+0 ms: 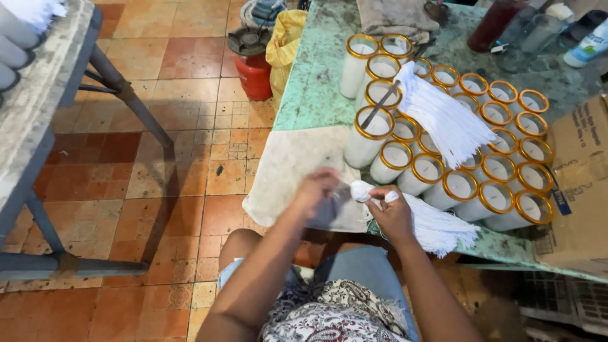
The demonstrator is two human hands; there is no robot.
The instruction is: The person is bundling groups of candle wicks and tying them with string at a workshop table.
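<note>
A: Our right hand [392, 212] holds the bunch of white wicks [430, 225] at the surface [310, 95] edge.

B: Our blurry left hand [316, 190] pinches one. We should pull slowly, near the candle jars [456, 158].

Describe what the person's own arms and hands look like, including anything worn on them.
Both arms are bare from the elbows down: no sleeves, gloves, watch or bracelets show. The left hand is motion-blurred, so rings on it cannot be judged. The right hand shows no rings; its nails are too small to judge. Below the arms are denim shorts and a paisley-patterned cloth.
</note>
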